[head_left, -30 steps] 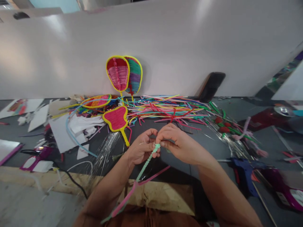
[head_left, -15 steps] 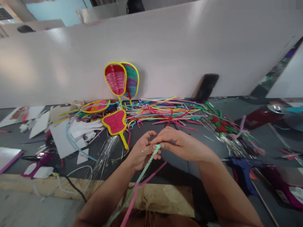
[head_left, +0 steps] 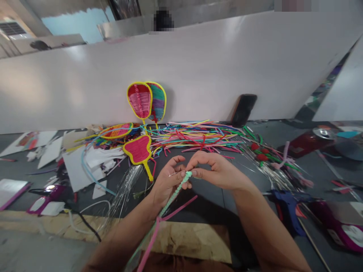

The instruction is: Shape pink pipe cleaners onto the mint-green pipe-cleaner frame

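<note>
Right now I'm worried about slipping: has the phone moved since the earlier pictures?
No: the phone leans at the same spot on the partition; the whole view shifted.

A glossy white panel [head_left: 204,68] stands upright along the rear edge of the dark grey worktop [head_left: 309,164]. Diffuse light reflections [head_left: 75,54] appear on its face. Beyond its top edge, upper left: a light-blue surface [head_left: 76,25] and a slatted grille [head_left: 13,28]. Lower left: grey floor [head_left: 42,251]
</note>
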`<action>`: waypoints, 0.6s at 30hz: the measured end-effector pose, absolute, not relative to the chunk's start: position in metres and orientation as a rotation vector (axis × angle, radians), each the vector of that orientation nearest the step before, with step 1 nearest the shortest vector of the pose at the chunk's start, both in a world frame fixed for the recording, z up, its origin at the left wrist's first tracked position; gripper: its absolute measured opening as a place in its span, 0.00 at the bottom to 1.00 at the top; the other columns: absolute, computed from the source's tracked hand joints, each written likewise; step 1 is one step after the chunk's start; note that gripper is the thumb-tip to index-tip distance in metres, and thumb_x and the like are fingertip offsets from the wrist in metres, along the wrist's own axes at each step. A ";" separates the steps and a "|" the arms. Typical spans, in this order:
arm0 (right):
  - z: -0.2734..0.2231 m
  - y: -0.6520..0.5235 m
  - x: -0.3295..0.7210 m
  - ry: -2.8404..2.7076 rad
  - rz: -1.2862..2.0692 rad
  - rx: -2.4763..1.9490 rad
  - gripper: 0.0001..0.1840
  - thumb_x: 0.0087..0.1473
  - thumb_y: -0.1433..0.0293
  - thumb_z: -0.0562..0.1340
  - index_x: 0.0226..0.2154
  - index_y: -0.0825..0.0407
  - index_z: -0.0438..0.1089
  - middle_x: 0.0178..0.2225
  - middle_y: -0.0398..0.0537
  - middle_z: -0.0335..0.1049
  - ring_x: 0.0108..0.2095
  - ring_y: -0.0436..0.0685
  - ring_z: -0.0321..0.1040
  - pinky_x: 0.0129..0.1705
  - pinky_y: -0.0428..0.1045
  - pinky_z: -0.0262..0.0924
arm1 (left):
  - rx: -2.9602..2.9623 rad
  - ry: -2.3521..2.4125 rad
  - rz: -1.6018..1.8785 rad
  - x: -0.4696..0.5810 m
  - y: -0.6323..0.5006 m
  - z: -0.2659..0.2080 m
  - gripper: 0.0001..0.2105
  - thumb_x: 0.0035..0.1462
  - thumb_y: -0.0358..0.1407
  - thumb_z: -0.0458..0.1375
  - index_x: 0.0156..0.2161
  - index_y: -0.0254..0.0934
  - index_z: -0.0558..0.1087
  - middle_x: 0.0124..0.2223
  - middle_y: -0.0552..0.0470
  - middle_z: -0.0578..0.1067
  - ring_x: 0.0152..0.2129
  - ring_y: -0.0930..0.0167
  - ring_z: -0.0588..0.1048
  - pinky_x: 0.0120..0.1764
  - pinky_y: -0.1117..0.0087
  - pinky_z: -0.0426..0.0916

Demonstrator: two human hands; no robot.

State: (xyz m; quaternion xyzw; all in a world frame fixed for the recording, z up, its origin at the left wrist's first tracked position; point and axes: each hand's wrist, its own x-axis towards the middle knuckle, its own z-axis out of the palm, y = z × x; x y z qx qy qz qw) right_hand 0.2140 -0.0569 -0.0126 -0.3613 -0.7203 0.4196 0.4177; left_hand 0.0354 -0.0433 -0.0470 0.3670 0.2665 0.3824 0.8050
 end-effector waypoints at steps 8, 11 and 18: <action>-0.014 -0.058 0.215 -1.822 0.944 -0.902 0.04 0.53 0.72 0.61 0.29 0.52 0.72 0.28 0.45 0.68 0.32 0.51 0.65 0.36 0.47 0.61 | 0.857 0.619 0.743 0.039 -0.041 -0.031 0.18 0.44 0.35 0.67 0.40 0.36 0.66 0.26 0.58 0.72 0.14 0.79 0.70 0.24 0.75 0.70; -0.012 -0.058 0.221 -1.799 0.923 -0.878 0.05 0.54 0.70 0.60 0.29 0.52 0.71 0.29 0.45 0.69 0.32 0.51 0.65 0.37 0.48 0.60 | 0.906 0.655 0.790 0.032 -0.032 -0.021 0.16 0.44 0.35 0.67 0.37 0.35 0.69 0.28 0.55 0.74 0.23 0.74 0.75 0.30 0.73 0.72; -0.003 -0.062 0.253 -1.399 0.826 -0.966 0.09 0.51 0.62 0.62 0.29 0.51 0.70 0.25 0.42 0.64 0.24 0.49 0.60 0.25 0.45 0.56 | 1.090 0.638 1.288 -0.025 0.015 0.029 0.13 0.43 0.35 0.67 0.35 0.35 0.72 0.31 0.55 0.77 0.29 0.71 0.75 0.35 0.70 0.71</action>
